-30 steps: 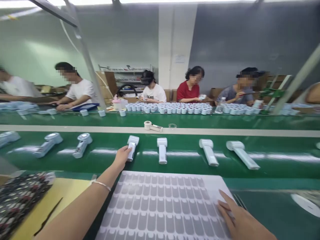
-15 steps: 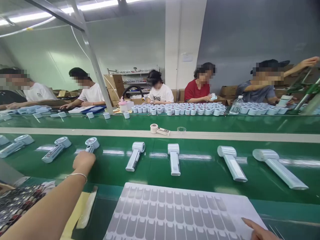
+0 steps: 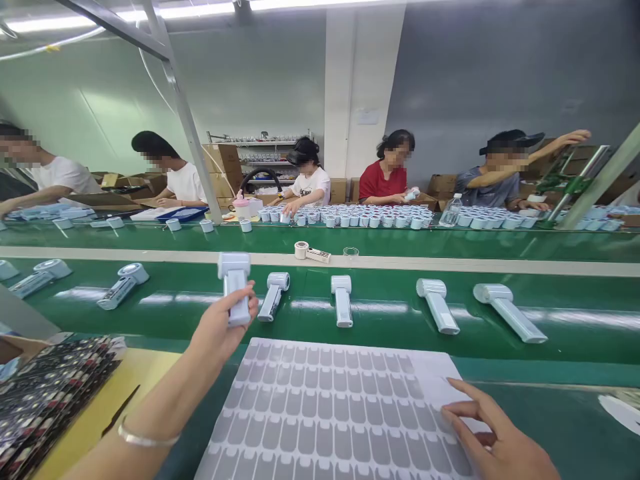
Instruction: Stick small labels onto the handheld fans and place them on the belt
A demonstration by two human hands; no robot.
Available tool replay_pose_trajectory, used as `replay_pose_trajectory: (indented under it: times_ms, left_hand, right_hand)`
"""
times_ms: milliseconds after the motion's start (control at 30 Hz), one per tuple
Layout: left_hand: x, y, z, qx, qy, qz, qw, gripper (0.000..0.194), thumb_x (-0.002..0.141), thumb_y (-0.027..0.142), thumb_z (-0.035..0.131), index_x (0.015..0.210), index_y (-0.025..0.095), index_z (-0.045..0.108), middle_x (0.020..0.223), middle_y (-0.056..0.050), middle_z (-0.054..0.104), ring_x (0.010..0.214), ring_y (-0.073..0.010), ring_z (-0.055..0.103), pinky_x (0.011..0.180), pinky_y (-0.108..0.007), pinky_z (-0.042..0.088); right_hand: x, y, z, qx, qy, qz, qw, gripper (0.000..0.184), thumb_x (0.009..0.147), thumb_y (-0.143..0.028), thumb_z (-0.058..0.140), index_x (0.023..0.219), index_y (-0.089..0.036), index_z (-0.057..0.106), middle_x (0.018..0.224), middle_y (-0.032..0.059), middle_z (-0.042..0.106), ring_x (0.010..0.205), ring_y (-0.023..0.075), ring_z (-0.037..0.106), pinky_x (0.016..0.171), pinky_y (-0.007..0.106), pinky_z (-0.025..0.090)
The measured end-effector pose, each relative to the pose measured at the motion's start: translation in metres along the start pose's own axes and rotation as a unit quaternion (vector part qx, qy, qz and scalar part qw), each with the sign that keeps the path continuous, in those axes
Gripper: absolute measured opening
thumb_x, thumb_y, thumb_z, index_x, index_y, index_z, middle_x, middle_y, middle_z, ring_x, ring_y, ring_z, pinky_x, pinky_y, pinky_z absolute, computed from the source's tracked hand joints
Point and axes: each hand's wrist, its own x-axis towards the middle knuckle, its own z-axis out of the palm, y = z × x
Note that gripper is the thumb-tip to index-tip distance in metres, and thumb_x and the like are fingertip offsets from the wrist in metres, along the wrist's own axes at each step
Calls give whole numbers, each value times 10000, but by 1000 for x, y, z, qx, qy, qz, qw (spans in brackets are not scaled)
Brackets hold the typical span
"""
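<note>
My left hand (image 3: 220, 327) is closed round the handle of a white handheld fan (image 3: 234, 283), held upright above the near edge of the green conveyor belt (image 3: 380, 320). My right hand (image 3: 493, 437) rests with fingers spread on the right part of a white sheet of grey stickers (image 3: 330, 413) lying in front of me. Several more white fans lie in a row on the belt, the nearest one (image 3: 274, 295) just right of the held fan.
A tray of dark small parts (image 3: 45, 393) sits at the lower left on a yellow surface. Several people sit across the far belt behind rows of small white cups (image 3: 370, 218). A slanted metal post (image 3: 183, 113) rises at left.
My left hand took a fan from the belt at the left and lifted it upright toward the sheet. My right hand moved further onto the sticker sheet.
</note>
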Motion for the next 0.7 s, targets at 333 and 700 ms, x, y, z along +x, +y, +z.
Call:
replay_pose_trajectory:
  times_ms: [333,700]
  left_hand:
    - [-134,-41,-33,-40,-15,-208,977,236,870,107,600,1072,19,682,944,-208,723,747,-239,729,696,-351,643]
    - [-171,-53,-25,-196,96,-297,930,121,904,141,572,786,116,581,636,-26,602,391,-83,565,371,-158,501]
  right_hand:
    - [-75,-98,4,403,-64,-34,912,472,704,-462,809,1080,-232,640,766,22,698,941,264,705,793,314,571]
    - [-144,-172,57,489,-211,-55,845,327,643,-255,766,950,-218,658,691,-10,714,982,260,700,972,390,494]
